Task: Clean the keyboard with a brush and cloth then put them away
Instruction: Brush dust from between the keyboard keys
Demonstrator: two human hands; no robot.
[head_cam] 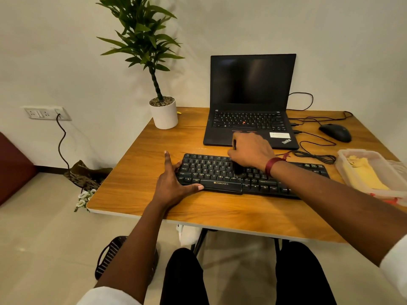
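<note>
A black keyboard (222, 180) lies across the front of the wooden table (141, 168). My right hand (251, 151) grips a black brush (239, 170), whose bristles rest on the keys near the keyboard's middle. Most of the brush is hidden under my fingers. My left hand (174, 183) lies flat with spread fingers against the keyboard's left end, thumb along its front edge. A yellow cloth (365, 172) lies in a clear plastic box (343, 166) at the right edge of the table.
An open black laptop (251, 106) stands behind the keyboard. A black mouse (335, 132) and loose cables (315, 154) lie to its right. A white potted plant (164, 114) stands at the back left. The table's near edge runs just below the keyboard.
</note>
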